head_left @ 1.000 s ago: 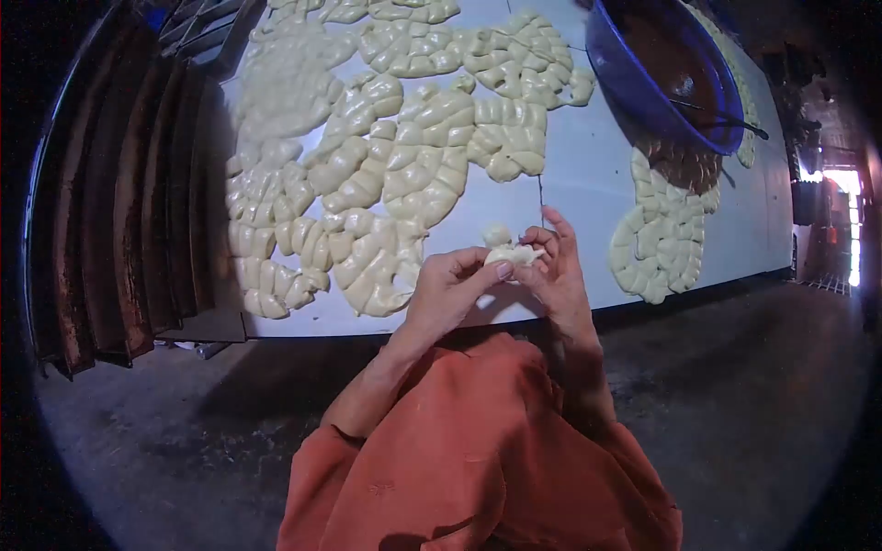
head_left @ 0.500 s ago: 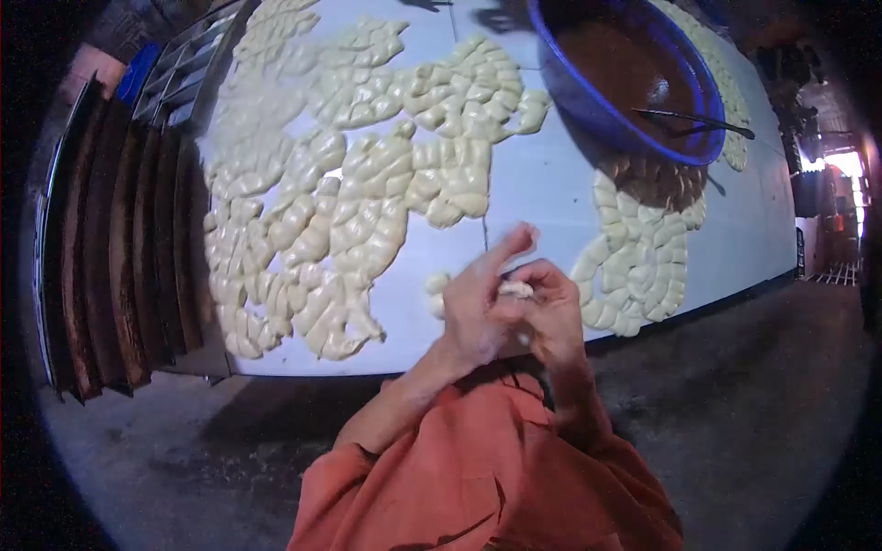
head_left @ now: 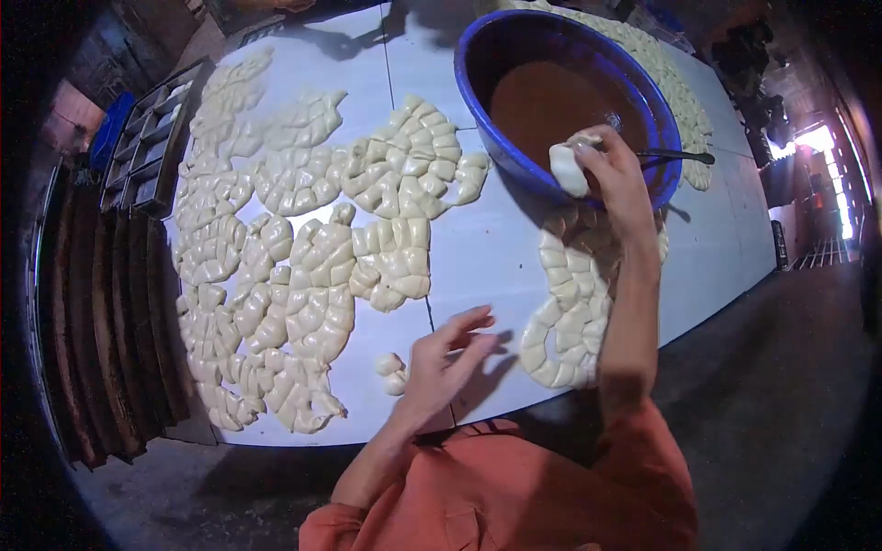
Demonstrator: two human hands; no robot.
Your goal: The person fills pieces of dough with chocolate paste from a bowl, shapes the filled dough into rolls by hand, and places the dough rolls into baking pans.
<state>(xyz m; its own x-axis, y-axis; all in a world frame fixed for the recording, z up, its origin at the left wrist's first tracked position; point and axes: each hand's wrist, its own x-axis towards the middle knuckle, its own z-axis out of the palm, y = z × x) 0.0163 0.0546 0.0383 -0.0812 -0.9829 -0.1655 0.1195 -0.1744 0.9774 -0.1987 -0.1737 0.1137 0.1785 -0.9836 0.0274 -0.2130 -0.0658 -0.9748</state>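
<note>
A pale piece of dough [head_left: 570, 169] is pinched in my right hand [head_left: 609, 173], held up at the near rim of the blue tub [head_left: 501, 147]. Inside the tub lies a smooth brown filling [head_left: 551, 106], with a dark-handled utensil [head_left: 684, 155] resting across the right rim. My left hand [head_left: 447, 360] hovers low over the white table, its fingers apart and nothing in them. Two small dough lumps [head_left: 391, 373] lie just left of it. To its right is a patch of joined dough pieces [head_left: 574, 331], partly hidden by my right forearm.
Large sheets of packed dough pieces [head_left: 303, 285] cover the left of the white table [head_left: 478, 257]. More dough [head_left: 680, 101] lies behind the tub. Dark trays [head_left: 101, 321] stand on edge at the left, beside a compartmented metal tray [head_left: 152, 147].
My hands were together over the table's front edge around a bit of dough. They have parted: the right has carried dough up to the tub, the left has opened lower down. The view has shifted.
</note>
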